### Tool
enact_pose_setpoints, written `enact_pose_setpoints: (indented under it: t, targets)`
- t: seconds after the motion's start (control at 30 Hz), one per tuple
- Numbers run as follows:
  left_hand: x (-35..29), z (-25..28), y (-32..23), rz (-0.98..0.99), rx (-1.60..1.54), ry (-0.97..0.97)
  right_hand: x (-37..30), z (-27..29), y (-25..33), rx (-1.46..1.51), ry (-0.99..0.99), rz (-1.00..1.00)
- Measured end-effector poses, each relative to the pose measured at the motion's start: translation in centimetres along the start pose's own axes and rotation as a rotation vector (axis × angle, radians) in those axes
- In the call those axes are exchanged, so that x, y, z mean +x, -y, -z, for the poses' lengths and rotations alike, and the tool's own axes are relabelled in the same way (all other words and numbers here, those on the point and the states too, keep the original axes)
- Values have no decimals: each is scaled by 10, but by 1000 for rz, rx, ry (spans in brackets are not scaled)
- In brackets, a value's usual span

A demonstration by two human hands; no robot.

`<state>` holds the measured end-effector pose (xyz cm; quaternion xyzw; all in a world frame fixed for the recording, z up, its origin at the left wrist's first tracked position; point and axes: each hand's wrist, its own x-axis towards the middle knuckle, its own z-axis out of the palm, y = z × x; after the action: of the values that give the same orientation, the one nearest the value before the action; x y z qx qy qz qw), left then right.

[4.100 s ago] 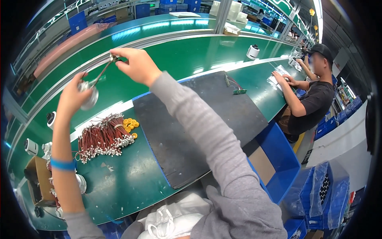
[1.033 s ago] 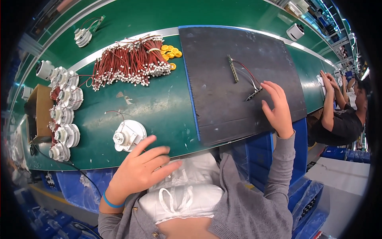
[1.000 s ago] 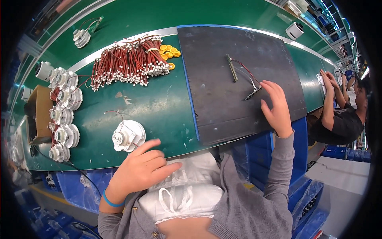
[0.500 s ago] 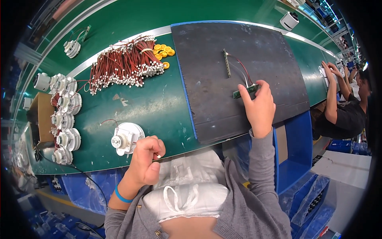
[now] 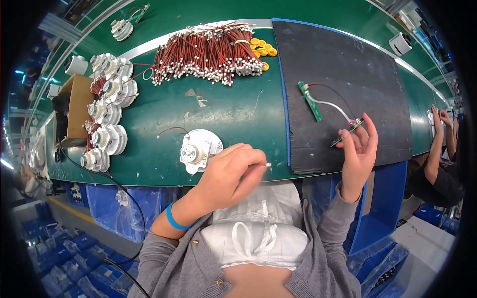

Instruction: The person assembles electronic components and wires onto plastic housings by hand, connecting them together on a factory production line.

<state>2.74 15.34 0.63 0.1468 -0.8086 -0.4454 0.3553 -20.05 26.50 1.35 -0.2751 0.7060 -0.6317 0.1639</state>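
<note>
My left hand [image 5: 229,175] is closed in a pinch in front of the dark mat. A wire with a small white connector [image 5: 269,165] pokes out past its fingertips. Just behind that hand, a white round motor unit [image 5: 208,141] lies on the green bench, a thin red lead curling from it. Between thumb and fingers, my right hand [image 5: 358,161] grips a small green circuit board [image 5: 354,127], tilted above the mat. White and dark wires link it to a second, narrow green board [image 5: 311,103] farther off on the mat.
A bundle of red wires with white connectors [image 5: 203,57] lies at the back, beside yellow round pieces [image 5: 262,47]. Several white motor units [image 5: 112,140] line the left, next to a cardboard box [image 5: 82,109]. A blue bin [image 5: 380,206] stands below the bench's right edge. Another person's hands [image 5: 439,119] work far right.
My left hand has moved right, bringing the white connector toward the boards. My right hand has lifted and tilted its board, and the linked board has turned. The whole view has shifted.
</note>
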Motion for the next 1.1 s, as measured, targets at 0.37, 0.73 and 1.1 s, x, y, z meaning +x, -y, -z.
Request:
enact_pose_setpoints:
  t: [0.37,0.73,1.1]
  targets:
    - [-20,26,22,-351,456,-167,-73,-71,11,147,540,123]
    - [-27,30,16,-14,257,-163,-85,-101,-9,345,479,159]
    - [-26,52,18,272,-22,-37,-90,-131,-45,429,438,421]
